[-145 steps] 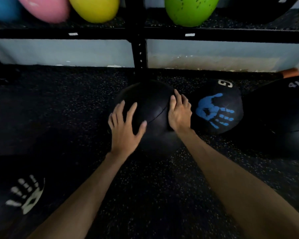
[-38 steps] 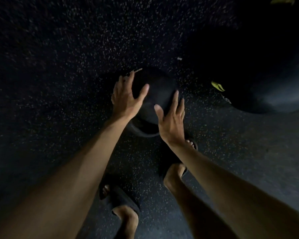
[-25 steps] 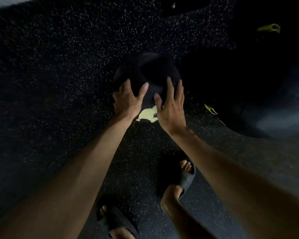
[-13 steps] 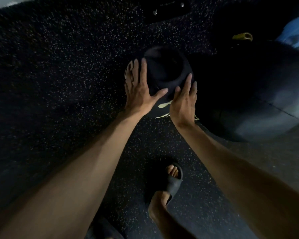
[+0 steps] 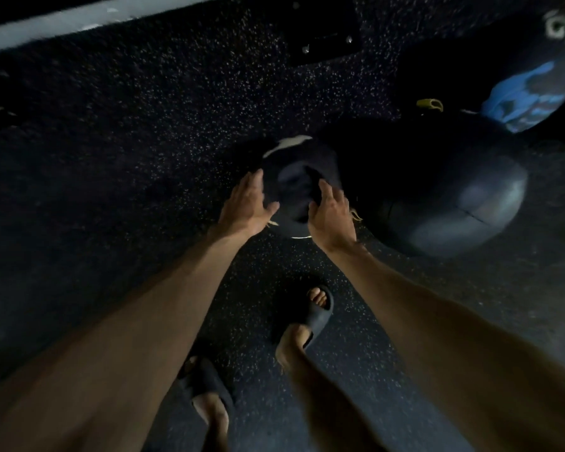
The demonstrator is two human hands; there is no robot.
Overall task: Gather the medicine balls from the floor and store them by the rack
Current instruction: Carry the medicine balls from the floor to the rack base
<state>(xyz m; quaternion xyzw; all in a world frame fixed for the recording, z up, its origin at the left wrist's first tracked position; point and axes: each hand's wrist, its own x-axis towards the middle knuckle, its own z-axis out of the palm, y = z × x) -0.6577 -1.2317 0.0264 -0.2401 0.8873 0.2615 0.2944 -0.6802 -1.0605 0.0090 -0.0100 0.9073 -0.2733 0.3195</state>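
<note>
Small black round medicine ball point(image 5: 299, 190) with a pale smear near its top sits between your two hands, near the middle of the black speckled rubber floor point(image 5: 144, 132). Motion blur hides whether it rests on the floor or is just clear of it. Your left hand point(image 5: 247, 203) lies against the ball's left side, fingers straight and thumb spread. Your right hand point(image 5: 331, 213) meets the ball's near right side the same way, fingers extended and palm turned inward. Both hands press flat rather than curling round it. Just beside the ball on the right, touching or nearly so, lies a much larger dark round medicine ball point(image 5: 463, 207) with a faint seam across its lit face. Beyond that, at the upper right edge, is a third dark ball printed with a blue handprint point(image 5: 529, 96). A small yellow curved object point(image 5: 429, 104) shows between the two, too dim to identify. Your feet stand below the hands in dark slide sandals, the right sandal point(image 5: 313, 316) ahead of the left sandal point(image 5: 209, 386). A pale strip of wall base point(image 5: 79, 17) runs along the top left, and a dark flat plate with bolts point(image 5: 323, 37) sits on the floor at top centre.
</note>
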